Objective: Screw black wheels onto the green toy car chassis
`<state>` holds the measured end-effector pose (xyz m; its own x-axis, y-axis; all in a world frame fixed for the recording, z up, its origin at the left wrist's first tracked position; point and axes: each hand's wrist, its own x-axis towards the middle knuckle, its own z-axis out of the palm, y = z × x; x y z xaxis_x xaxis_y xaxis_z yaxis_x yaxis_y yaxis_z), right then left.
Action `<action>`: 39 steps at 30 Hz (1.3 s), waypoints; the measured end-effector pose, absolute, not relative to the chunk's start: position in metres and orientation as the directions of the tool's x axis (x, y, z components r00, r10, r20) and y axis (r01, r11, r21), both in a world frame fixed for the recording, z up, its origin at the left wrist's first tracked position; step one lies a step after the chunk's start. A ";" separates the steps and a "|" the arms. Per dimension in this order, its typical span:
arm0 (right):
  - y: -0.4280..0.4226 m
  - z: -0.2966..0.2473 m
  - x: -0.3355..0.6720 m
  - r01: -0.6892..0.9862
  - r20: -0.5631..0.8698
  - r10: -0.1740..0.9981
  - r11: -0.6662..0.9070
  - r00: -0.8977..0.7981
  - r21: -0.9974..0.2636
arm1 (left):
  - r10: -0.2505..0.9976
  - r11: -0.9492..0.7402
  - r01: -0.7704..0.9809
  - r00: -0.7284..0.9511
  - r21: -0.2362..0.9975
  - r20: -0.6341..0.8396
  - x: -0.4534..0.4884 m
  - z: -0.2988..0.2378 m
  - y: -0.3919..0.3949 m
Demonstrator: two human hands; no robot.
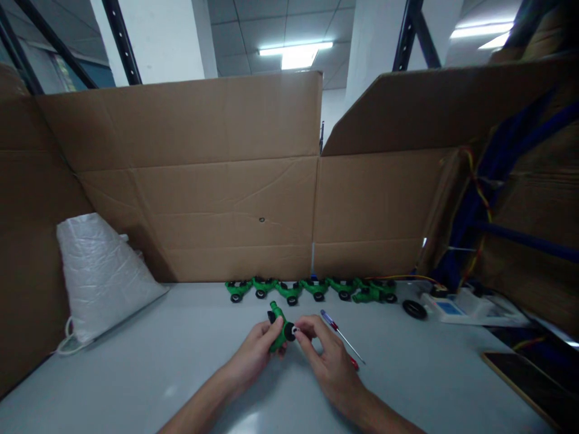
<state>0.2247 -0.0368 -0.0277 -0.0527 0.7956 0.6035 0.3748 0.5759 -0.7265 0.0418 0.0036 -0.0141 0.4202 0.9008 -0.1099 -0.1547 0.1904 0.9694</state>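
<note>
My left hand (254,354) is closed around a green toy vehicle body (277,330), held just above the grey table (181,374). My right hand (326,355) pinches a small black wheel (289,331) against the side of that green body. A screwdriver with a clear blue and red handle (340,337) lies on the table just right of my right hand, partly under its fingers. A row of several finished green toy vehicles with black wheels (312,289) stands along the cardboard wall behind my hands.
Brown cardboard walls (203,199) enclose the back and sides. A white plastic bag (99,274) sits at the left. A loose black wheel (414,309), a white device (452,307) with wires and a dark flat panel (525,380) lie at the right.
</note>
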 end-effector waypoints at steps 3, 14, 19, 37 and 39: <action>-0.036 -0.028 0.226 0.394 0.611 0.790 0.578 -0.053 -0.714 | 0.911 0.164 -0.162 0.403 0.973 -0.087 0.041 -0.016 0.004; -0.039 -0.017 0.226 0.430 0.657 0.752 0.610 -0.049 -0.666 | 0.916 0.074 -0.081 0.400 0.994 -0.036 0.044 -0.010 -0.002; -0.040 -0.016 0.226 0.446 0.652 0.750 0.625 -0.114 -0.641 | 0.918 0.047 -0.091 0.397 0.995 -0.007 0.045 -0.007 -0.001; -0.033 -0.020 0.230 0.449 0.628 0.773 0.592 -0.083 -0.669 | 0.884 -0.006 -0.131 0.462 0.991 0.066 0.041 -0.009 0.000; -0.033 -0.019 0.230 0.441 0.625 0.775 0.594 -0.090 -0.673 | 0.886 -0.003 -0.126 0.459 0.992 0.061 0.040 -0.009 0.001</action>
